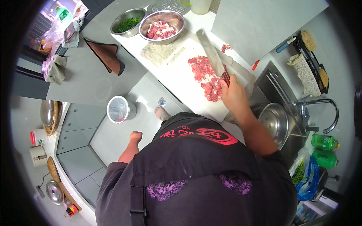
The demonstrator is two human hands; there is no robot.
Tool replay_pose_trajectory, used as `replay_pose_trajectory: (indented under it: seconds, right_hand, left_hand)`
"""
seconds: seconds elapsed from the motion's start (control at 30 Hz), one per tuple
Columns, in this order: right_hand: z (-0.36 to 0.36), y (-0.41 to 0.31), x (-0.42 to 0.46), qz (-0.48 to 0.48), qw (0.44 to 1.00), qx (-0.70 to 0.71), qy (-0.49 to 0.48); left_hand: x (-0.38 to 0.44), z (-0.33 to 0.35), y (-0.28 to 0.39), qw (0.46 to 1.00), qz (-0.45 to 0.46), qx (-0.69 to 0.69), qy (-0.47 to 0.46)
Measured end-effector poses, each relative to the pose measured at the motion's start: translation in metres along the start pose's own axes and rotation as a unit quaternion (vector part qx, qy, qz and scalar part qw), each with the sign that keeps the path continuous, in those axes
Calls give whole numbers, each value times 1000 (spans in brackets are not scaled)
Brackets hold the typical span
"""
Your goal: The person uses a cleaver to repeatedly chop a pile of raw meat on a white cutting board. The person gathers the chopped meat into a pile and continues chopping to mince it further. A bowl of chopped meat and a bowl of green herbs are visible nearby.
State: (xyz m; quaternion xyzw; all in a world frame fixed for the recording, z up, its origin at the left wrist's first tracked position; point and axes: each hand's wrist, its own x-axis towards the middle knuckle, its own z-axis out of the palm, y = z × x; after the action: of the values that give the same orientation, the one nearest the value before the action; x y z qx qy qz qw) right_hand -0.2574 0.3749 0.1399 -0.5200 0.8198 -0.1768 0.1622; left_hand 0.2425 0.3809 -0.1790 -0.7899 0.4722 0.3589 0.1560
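My right hand (235,93) grips the dark red handle of a cleaver (211,52), whose broad blade points up and left. Beneath and beside the blade, chopped raw meat (204,74) with bits of white fat lies in a band on a white cutting board (183,63). My left hand (136,136) hangs at my side above the floor, fingers curled, with nothing visible in it. Beyond the board, cut meat chunks fill part of a steel bowl (180,28). Chopped green herbs sit in a second steel bowl (114,28).
Right of the board is a steel sink (261,82) holding a metal basin (273,124), under a curved faucet (336,113). A small meat scrap (226,48) rests behind the cleaver. On the floor stands a lined trash bin (133,108). Brushes (308,41) hang by the sink.
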Motion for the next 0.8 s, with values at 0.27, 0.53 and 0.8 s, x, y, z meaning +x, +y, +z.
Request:
replay_pose_trajectory:
  seconds: [0.27,0.53,0.8]
  right_hand:
    - [6,11,5,3,999,-11,-32]
    - [7,34,11,-16,999,-19,-34]
    - [19,56,15,-4,995,-68,-69]
  left_hand:
    - [-12,-6,17,999,25,20,8]
    - [-5,-12,13,998,21,55,6]
    - [-8,-14,11,997,26,77,7]
